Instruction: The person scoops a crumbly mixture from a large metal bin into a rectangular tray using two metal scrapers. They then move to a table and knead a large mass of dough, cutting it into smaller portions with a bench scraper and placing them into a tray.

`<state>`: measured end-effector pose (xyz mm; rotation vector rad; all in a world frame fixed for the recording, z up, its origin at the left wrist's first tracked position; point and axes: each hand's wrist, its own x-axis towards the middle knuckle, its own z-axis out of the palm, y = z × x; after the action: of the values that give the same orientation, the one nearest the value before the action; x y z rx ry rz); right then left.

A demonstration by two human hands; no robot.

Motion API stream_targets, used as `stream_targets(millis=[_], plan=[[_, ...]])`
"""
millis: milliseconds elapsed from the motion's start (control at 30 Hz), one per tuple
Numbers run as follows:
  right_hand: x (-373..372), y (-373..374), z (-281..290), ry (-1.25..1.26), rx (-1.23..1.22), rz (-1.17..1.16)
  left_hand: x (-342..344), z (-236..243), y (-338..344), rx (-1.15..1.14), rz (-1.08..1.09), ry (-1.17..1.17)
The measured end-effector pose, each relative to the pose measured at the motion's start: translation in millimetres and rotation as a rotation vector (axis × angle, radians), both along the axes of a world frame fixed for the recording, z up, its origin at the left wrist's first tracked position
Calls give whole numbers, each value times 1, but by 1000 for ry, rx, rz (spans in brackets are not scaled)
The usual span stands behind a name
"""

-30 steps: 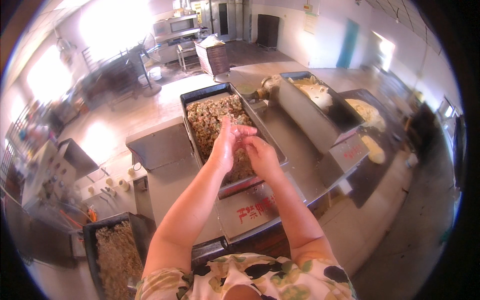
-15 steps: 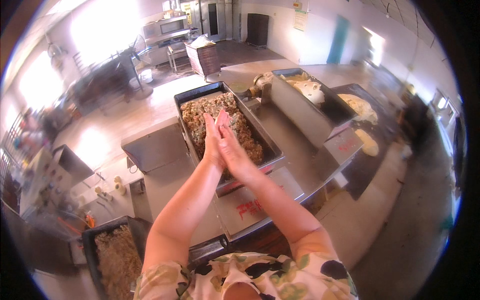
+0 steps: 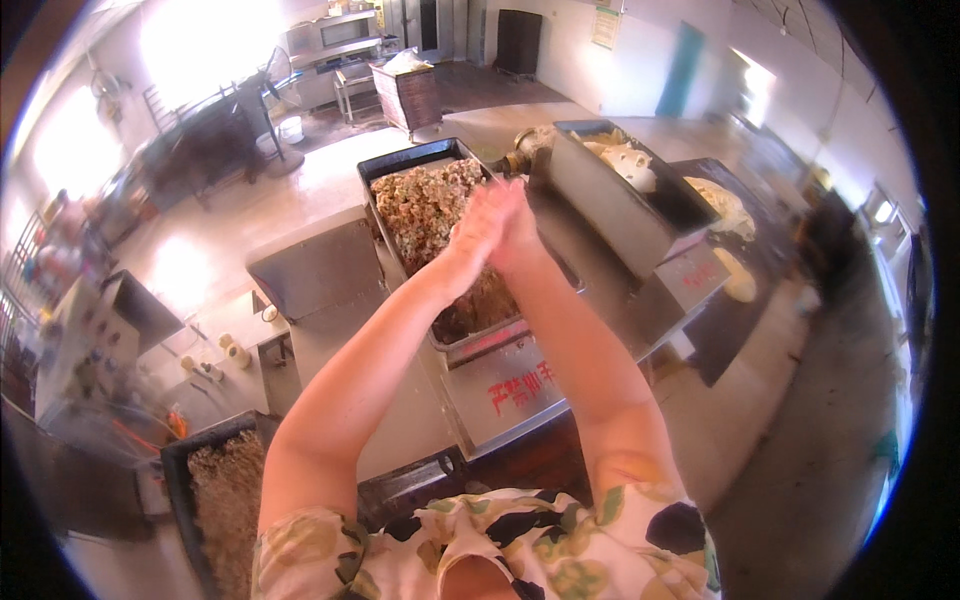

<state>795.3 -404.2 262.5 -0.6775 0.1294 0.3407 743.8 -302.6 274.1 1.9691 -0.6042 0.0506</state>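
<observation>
1. The tray (image 3: 425, 158), a long dark-rimmed metal one, sits on the metal tabletop (image 3: 385, 425) in front of the person and holds a lumpy brown and pale filling (image 3: 420, 210).
2. The left hand (image 3: 478, 225) is above the right side of the tray, palm against the right hand (image 3: 517, 232).
3. The fingers of both hands look pressed together, pointing away from the person; whether anything lies between the palms cannot be seen.
4. The filling covers much of the tray's far part, while the near part shows a thinner, darker layer; the forearms hide some of it.
5. Right of the tray stands a deep metal bin (image 3: 610, 220) with pale dough (image 3: 628, 165) inside.
6. Farther right of the tray, beyond the bin, lie a large dough mass (image 3: 728, 212) and a smaller dough piece (image 3: 738, 278).
7. Left of the tray is a low metal box (image 3: 318, 268).
8. Left of the tray and nearer the person, a second tray (image 3: 180, 480) holds a similar mixture (image 3: 235, 490).
</observation>
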Motion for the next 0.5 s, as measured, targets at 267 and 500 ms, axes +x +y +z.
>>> stream_targets(millis=[267,500], plan=[[-28,-58,7,-599,-541,-91,43,-41,33,591,503,-196],[-69,-104,-48,-1237,-2064,15,27,-47,15,591,295,-133]])
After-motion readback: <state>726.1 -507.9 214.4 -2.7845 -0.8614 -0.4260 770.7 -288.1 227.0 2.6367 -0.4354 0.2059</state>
